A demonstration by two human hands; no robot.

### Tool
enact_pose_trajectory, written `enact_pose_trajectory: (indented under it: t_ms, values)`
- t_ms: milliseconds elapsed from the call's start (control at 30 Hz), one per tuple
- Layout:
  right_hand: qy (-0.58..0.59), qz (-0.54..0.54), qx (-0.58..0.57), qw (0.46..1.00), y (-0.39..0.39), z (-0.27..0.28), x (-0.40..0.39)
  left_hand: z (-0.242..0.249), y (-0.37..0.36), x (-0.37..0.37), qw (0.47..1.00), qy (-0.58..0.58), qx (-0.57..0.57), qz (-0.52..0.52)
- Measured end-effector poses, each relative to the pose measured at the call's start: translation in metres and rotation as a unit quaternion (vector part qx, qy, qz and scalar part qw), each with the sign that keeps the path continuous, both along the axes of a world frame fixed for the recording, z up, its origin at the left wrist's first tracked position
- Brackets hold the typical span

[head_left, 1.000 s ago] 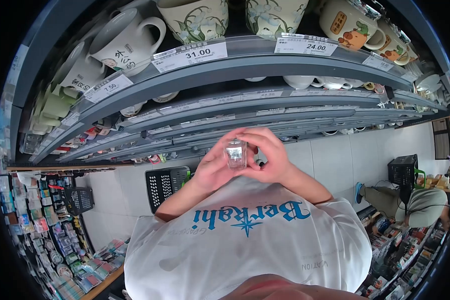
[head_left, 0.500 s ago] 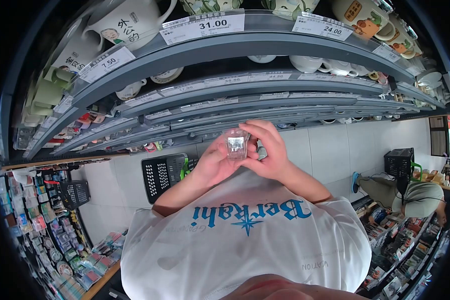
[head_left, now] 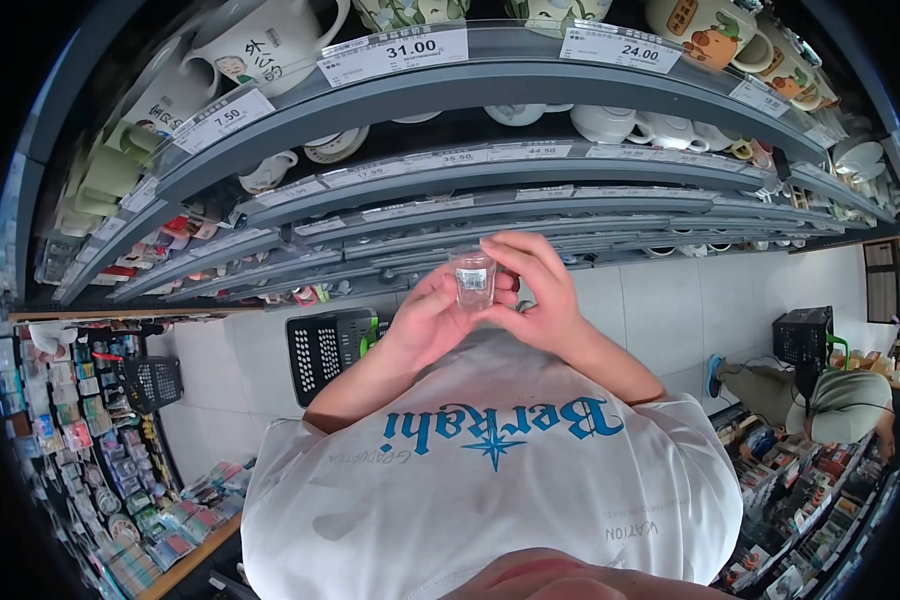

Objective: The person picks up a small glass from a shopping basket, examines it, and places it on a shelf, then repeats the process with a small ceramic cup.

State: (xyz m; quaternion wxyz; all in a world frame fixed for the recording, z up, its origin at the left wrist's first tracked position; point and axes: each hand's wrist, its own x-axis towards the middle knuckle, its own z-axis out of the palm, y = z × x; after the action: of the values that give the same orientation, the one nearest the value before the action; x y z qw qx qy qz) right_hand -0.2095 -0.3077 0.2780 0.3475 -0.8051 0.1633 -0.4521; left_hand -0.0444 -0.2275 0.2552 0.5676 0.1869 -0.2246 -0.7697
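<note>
Two hands cradling one small glass

Left hand (head_left: 425, 325) and right hand (head_left: 535, 300) are gripping the clear glass (head_left: 473, 277) between curled fingers (head_left: 510, 262).

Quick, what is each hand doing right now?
Left hand: closed on the small clear glass.
Right hand: closed on the same glass, fingers wrapped around it.

1. Light is bright and even, w/ no hard shadows on the white shirt (head_left: 490, 480).
2. Strong fisheye distortion: the shelves (head_left: 490, 90) bend into arcs, w/ black vignette at the corners.
3. Centre is sharp; price tags (head_left: 392, 52) are readable.
4. Edges are softer, esp. the small goods at left (head_left: 80, 440).
5. Under the shelves it is dim.
</note>
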Motion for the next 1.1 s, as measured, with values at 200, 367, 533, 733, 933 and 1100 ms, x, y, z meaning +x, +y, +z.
enact_pose_trajectory:
  t_ms: [200,367,533,733,933,1100]
  values:
    - [-0.003,0.038,0.046,0.998,0.000,-0.005,0.002,0.007,-0.003,-0.001,0.998,-0.028,-0.051,0.037]
    - [-0.047,0.067,-0.002,0.997,-0.009,-0.002,0.006,0.011,0.000,0.002,0.998,-0.012,-0.045,0.029]
    - [-0.026,0.067,0.037,0.997,-0.009,0.002,0.004,0.004,-0.003,0.000,0.995,-0.054,-0.070,0.042]
    - [-0.014,0.087,0.092,0.992,-0.011,0.003,0.001,0.006,-0.002,-0.001,0.995,-0.075,-0.060,0.030]
    - [-0.007,0.085,0.110,0.990,-0.013,0.006,-0.003,0.014,-0.003,-0.003,0.995,-0.085,-0.040,0.020]
    - [-0.006,0.069,0.104,0.992,-0.013,0.007,-0.008,0.016,-0.006,-0.004,0.995,-0.091,-0.031,0.009]
